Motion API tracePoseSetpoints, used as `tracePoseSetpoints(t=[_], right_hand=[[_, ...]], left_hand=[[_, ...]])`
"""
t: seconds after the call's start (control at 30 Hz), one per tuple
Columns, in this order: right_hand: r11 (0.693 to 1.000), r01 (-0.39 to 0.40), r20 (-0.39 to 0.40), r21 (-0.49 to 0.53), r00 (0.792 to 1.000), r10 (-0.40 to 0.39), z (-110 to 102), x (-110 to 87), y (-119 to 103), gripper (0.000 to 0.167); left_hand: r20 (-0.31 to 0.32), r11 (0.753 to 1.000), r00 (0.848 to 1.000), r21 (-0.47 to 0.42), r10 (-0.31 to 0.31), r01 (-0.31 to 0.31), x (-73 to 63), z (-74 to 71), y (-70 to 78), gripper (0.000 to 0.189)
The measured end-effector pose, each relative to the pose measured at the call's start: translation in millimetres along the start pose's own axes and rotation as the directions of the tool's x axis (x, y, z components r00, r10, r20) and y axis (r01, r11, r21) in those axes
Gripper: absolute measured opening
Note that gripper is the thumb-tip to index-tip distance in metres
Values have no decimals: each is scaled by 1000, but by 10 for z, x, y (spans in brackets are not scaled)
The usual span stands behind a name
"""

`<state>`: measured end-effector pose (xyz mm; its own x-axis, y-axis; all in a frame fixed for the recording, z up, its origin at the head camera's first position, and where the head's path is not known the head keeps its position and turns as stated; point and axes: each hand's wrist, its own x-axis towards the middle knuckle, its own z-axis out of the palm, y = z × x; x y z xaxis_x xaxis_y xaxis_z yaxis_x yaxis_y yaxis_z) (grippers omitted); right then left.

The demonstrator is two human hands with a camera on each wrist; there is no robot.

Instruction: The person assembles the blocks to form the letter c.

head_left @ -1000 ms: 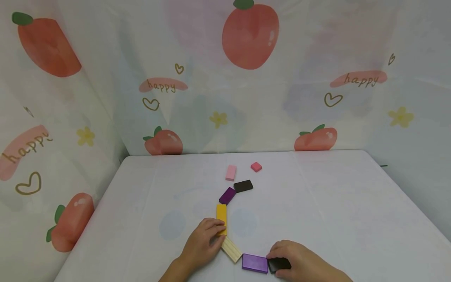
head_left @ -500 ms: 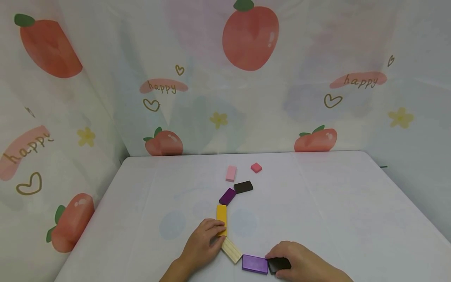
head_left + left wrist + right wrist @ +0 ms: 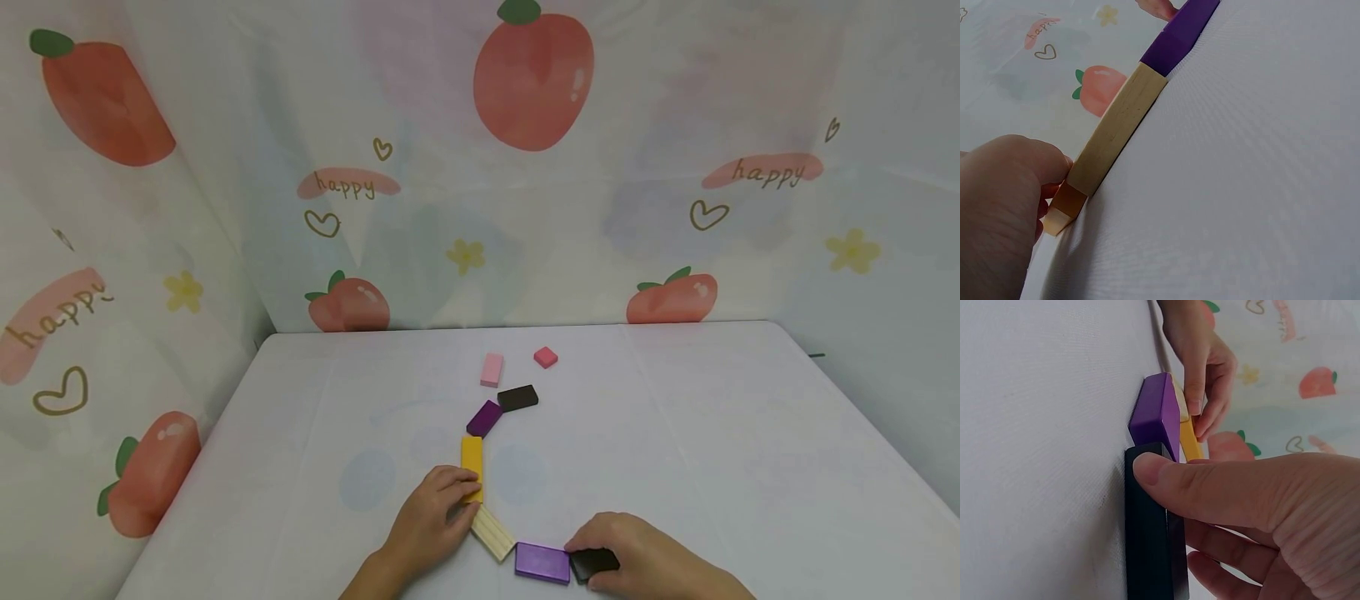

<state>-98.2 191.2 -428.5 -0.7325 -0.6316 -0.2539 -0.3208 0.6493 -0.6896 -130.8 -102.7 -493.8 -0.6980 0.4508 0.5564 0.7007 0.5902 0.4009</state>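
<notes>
In the head view a curved row of blocks lies flat on the white table. My right hand (image 3: 633, 552) pinches a black block (image 3: 594, 565) between thumb and fingers at the row's near right end. The black block's end meets a purple block (image 3: 542, 563). Left of that a pale grooved wooden block (image 3: 492, 532) lies aslant, its far end by a yellow block (image 3: 472, 458). My left hand (image 3: 435, 515) rests its fingertips on the yellow block, its thumb by the wooden one. In the right wrist view the thumb presses the black block (image 3: 1145, 531).
Beyond the yellow block the row goes on with a dark purple block (image 3: 484, 418) and another black block (image 3: 517, 398). A pink block (image 3: 492, 370) and a small red-pink block (image 3: 546, 357) lie apart near the table's back edge. A printed cloth (image 3: 427, 233) hangs behind.
</notes>
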Motion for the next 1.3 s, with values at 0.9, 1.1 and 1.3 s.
tracePoseSetpoints(t=[0.9,1.1,1.3], right_hand=[[914,373,-124,-160,911,-393,-199,117,84,33],[898,367,-243,-242,873,-422,-497,305,26,33],[926,300,-271,-229,894,-356,-709,479,-18,34]], left_hand=[[17,1000,999,-6,-29,29,-45,13,0,20],[13,1000,1000,-3,-22,22,-32,5,-11,20],[2,1000,1000,-2,0,0,-4,-11,-12,20]])
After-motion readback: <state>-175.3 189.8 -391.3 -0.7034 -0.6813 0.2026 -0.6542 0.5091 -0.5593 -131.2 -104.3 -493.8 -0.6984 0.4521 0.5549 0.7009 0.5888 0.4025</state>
